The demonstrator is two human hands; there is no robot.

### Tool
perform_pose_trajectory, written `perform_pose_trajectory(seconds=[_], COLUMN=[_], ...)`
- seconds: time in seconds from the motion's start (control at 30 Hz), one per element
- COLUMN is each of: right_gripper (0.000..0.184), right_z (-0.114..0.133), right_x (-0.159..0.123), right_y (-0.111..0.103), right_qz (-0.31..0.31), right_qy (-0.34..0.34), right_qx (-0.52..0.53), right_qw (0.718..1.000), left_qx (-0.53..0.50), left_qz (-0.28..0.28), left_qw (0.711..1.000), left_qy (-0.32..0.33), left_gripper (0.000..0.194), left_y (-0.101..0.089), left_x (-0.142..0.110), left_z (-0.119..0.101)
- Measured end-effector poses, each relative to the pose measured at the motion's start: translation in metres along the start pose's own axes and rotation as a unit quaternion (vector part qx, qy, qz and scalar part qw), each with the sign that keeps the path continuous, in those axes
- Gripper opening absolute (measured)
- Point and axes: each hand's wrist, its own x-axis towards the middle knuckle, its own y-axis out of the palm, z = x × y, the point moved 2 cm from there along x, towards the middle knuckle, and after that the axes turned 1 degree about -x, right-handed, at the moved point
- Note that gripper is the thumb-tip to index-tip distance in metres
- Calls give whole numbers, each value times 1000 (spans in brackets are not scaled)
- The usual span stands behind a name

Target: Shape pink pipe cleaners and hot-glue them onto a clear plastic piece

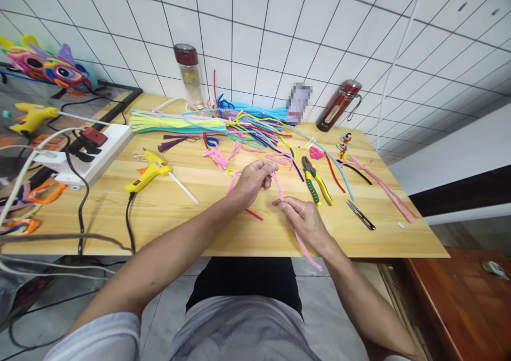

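A pink pipe cleaner (307, 252) runs between my two hands above the table's middle, its loose end hanging down past my right wrist. My left hand (255, 180) pinches its upper part between thumb and fingers. Lower down, my right hand (301, 217) is closed on the same pink strand. Beyond my left hand lies a bent, bundled pink pipe cleaner shape (217, 156). A short magenta stick (254, 214) rests under my left hand. Right of the hands are pliers (316, 180) with green and yellow handles, and thread snips (361, 215).
A large heap of coloured pipe cleaners (179, 122) spans the back of the table. At left are a yellow glue gun (149, 172) and a white power strip (99, 153) with cables. A glass bottle (189, 76) and a red thermos (338, 105) stand behind.
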Motion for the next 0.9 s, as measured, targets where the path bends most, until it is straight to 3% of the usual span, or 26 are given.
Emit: perform_pose_trajectory(seconds=[0.13, 0.23, 0.33, 0.47, 0.63, 0.77, 0.9], right_gripper=[46, 57, 55, 40, 34, 32, 31], right_z=[-4, -3, 0, 2, 5, 5, -1], right_x=[7, 20, 36, 50, 53, 50, 49], right_y=[-3, -8, -10, -10, -14, -11, -7], right_qz=[8, -47, -102, -159, -279, -287, -281], right_qy=[18, 17, 7, -13, -82, -105, -87], right_qx=[113, 180, 195, 161, 6, -42, 28], right_qw=[993, 982, 975, 974, 957, 951, 955], left_qx=[87, 144, 163, 125, 86, 84, 47], left_qz=[40, 70, 104, 92, 51, 70, 68], left_qw=[994, 986, 979, 987, 995, 994, 996], left_qy=[42, 53, 56, 43, -17, -21, -21], left_gripper=[41, 40, 39, 44, 50, 46, 45], left_y=[4, 6, 7, 7, 7, 7, 5], left_x=[-4, -6, -8, -7, -9, -9, -7], left_z=[-3, -5, -3, 0, 7, 13, 16])
